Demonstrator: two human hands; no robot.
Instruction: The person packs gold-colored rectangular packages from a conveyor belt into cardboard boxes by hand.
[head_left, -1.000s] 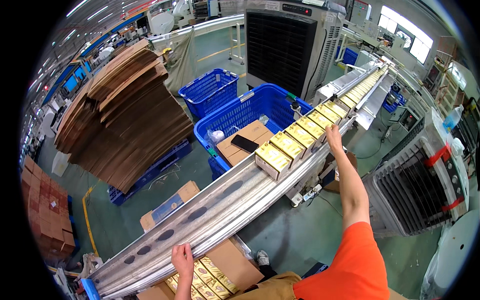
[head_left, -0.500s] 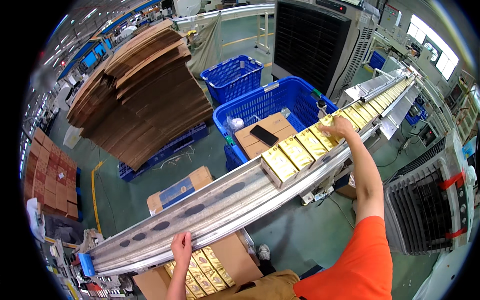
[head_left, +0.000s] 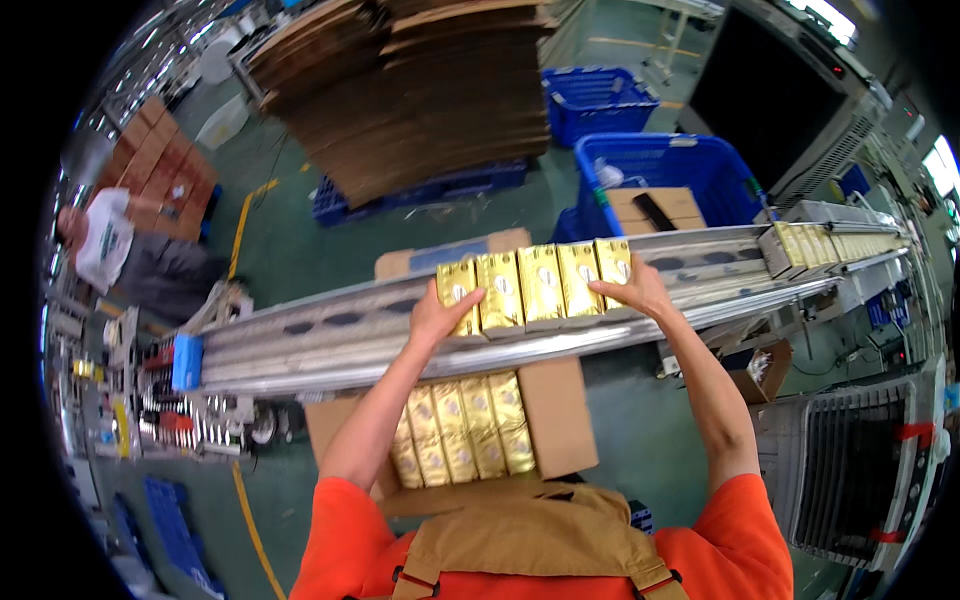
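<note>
Several gold packs (head_left: 535,285) stand side by side in a row on the metal conveyor (head_left: 320,335). My left hand (head_left: 438,315) presses against the leftmost pack of the row. At the other end my right hand (head_left: 632,290) presses against the rightmost pack, so the row is squeezed between both hands. Below the conveyor, an open cardboard box (head_left: 555,420) holds more gold packs (head_left: 460,440) laid in rows.
More gold packs (head_left: 815,245) queue on the conveyor at the right. Behind it are blue crates (head_left: 670,165), one holding a cardboard box, and a tall stack of flat cardboard (head_left: 420,90). Another person (head_left: 115,250) is at the far left. A grey machine (head_left: 850,480) stands at the lower right.
My left hand rose from the box below the conveyor to the left end of the row. My right hand slid the packs leftward along the conveyor, and my view shifted right.
</note>
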